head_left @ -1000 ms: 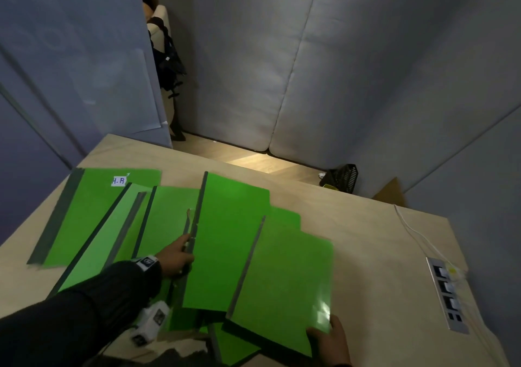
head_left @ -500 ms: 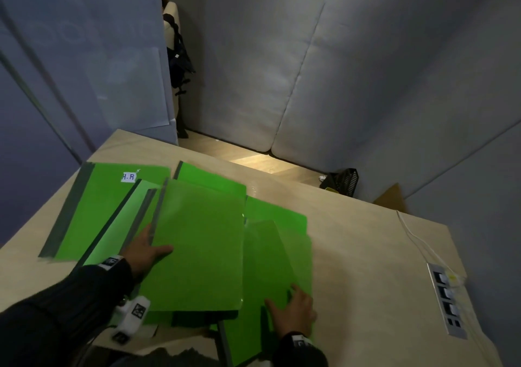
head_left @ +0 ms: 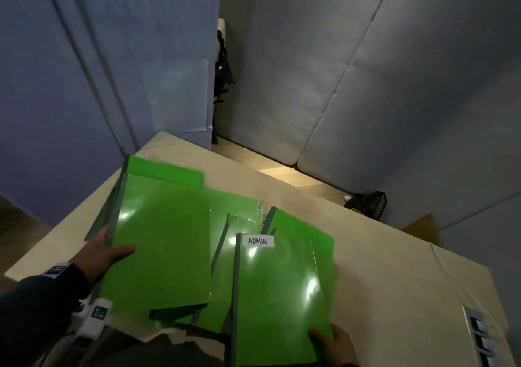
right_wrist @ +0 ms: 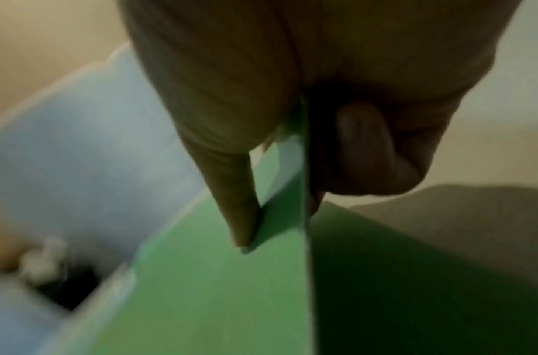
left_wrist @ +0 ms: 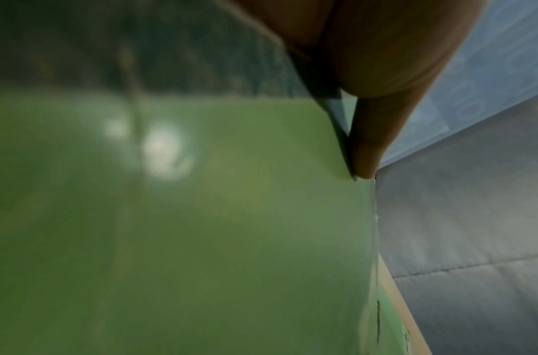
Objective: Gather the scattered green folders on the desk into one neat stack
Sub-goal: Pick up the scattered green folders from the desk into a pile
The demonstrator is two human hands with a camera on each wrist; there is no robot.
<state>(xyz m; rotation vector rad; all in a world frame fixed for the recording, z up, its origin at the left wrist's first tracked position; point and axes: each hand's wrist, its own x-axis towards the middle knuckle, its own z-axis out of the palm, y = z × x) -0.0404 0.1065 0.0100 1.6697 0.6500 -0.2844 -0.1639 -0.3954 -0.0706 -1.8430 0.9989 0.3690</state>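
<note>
Several glossy green folders with grey spines overlap on the pale wooden desk (head_left: 394, 268). My left hand (head_left: 108, 251) grips the left edge of the top left folder (head_left: 163, 242), thumb on its cover; the left wrist view shows the thumb (left_wrist: 365, 156) on that folder (left_wrist: 201, 228). My right hand (head_left: 332, 344) pinches the near right corner of the folder labelled ADMIN (head_left: 279, 296), lifted at the near edge. The right wrist view shows the thumb (right_wrist: 240, 216) above that folder (right_wrist: 207, 300) and fingers below. More folders (head_left: 304, 227) lie underneath, one tabbed "Permits" (head_left: 261, 209).
A power strip (head_left: 482, 338) with a white cable (head_left: 448, 276) sits at the desk's right edge. Padded grey-blue walls surround the desk. A black basket (head_left: 366, 204) stands on the floor behind the desk. The desk's right half is bare wood.
The left hand has slid its folder leftward over the left pile. The right hand has gone from pressing flat on the folders to pinching the ADMIN folder's near corner and lifting it.
</note>
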